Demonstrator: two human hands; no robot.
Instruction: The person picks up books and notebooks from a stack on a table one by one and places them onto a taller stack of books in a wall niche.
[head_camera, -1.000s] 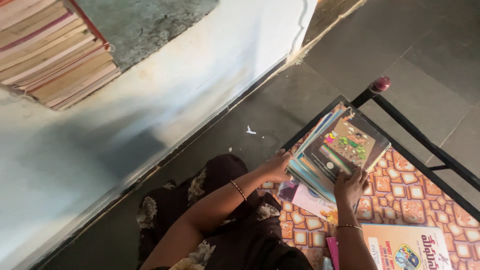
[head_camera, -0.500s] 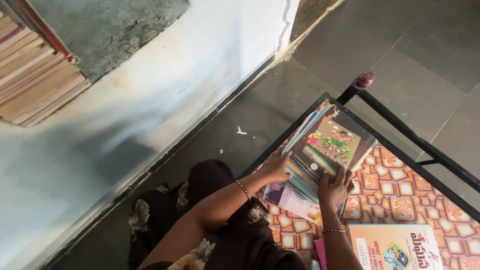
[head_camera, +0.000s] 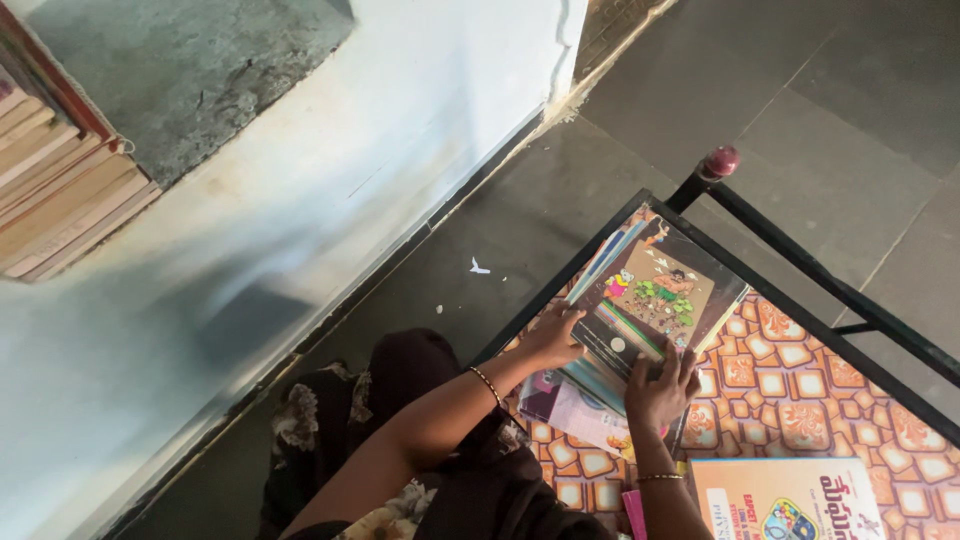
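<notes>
An orange book (head_camera: 790, 497) lay nearby; the left hand (head_camera: 553, 337) and right hand (head_camera: 658, 386), fingers seemingly curled, clasped the book stack (head_camera: 650, 298).

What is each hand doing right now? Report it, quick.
Left hand: gripping the left edge of the stack of thin colourful picture books.
Right hand: gripping the same stack's near edge.
</notes>
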